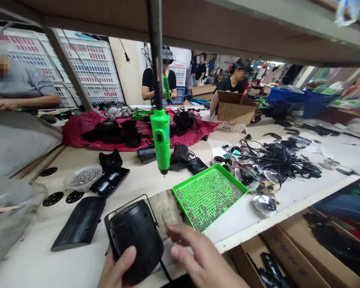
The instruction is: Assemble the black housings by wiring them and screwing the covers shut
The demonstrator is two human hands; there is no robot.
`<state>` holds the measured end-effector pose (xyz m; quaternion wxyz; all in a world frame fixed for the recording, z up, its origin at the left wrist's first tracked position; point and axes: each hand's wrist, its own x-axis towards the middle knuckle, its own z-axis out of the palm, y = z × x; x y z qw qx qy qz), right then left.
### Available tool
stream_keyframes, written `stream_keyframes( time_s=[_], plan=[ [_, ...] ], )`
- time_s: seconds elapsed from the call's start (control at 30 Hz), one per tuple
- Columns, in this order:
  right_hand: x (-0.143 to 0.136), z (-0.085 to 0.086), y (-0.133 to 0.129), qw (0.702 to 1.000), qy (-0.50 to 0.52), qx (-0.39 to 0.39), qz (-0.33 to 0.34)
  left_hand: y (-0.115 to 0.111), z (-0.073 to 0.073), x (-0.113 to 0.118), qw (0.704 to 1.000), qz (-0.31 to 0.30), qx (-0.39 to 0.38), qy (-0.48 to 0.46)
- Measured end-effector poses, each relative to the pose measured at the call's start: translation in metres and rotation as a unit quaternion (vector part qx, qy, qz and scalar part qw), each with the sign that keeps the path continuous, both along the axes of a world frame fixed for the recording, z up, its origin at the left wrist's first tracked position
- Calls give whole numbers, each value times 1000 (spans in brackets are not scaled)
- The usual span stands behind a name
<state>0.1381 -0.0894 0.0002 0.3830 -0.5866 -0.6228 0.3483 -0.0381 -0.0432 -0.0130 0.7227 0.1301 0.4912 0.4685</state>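
Note:
My left hand (117, 266) grips a rounded black lamp housing (136, 240) from below, its thumb pressed on the front. A thin U-shaped metal bracket (147, 200) stands around the housing's top, and a black cable (165, 271) runs from its lower right. Just right of it is my right hand (195, 254), thumb and forefinger apart, with nothing visible between them. A green electric screwdriver (162, 140) hangs tip down above the bench, held by neither hand. Beyond my right hand lies a green tray (182, 199) with many small screws.
Black shell parts (79, 222) and a bowl of screws (84, 177) lie left. Wired parts and cables (276, 160) spread to the right. A red cloth (75, 130) with black units lies behind. Open cartons (282, 252) stand below the bench edge. Several people work beyond.

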Motion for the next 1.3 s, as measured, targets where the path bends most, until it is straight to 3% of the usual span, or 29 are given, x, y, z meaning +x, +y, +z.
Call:
stream_keyframes(
  time_s=[0.1, 0.23, 0.4, 0.53, 0.6, 0.77, 0.97, 1.07, 1.17, 1.23, 1.3],
  plan=[
    [10, 5, 3, 998, -24, 18, -56, 6, -6, -9, 998, 49, 21, 34],
    [16, 3, 10, 995, -62, 54, -50, 3, -14, -17, 997, 58, 41, 37],
    [12, 8, 40, 973, -221, 67, 1, 3, -16, -23, 997, 74, 32, 19],
    [1, 14, 74, 928, -358, 66, 80, 10, -9, -28, 988, 148, -31, -30],
    [-3, 15, 83, 917, -379, 68, 106, 13, -5, -31, 985, 164, -18, -54],
    [2, 16, 64, 886, -425, 56, 179, 14, -8, -34, 989, 118, 46, -79],
    [5, 10, 37, 848, -462, -10, 260, 16, -19, -34, 986, 152, -23, -60],
    [1, 8, 38, 838, -475, -51, 263, 13, -32, -41, 992, 113, -25, -59],
    [-2, 6, 39, 842, -473, -55, 255, 7, -39, -44, 996, 60, 9, -68],
    [-3, 5, 38, 848, -468, -50, 243, 3, -35, -40, 997, 58, 26, -51],
    [-5, 7, 39, 888, -412, -28, 202, 0, -27, -32, 997, 58, 35, -22]
  ],
)
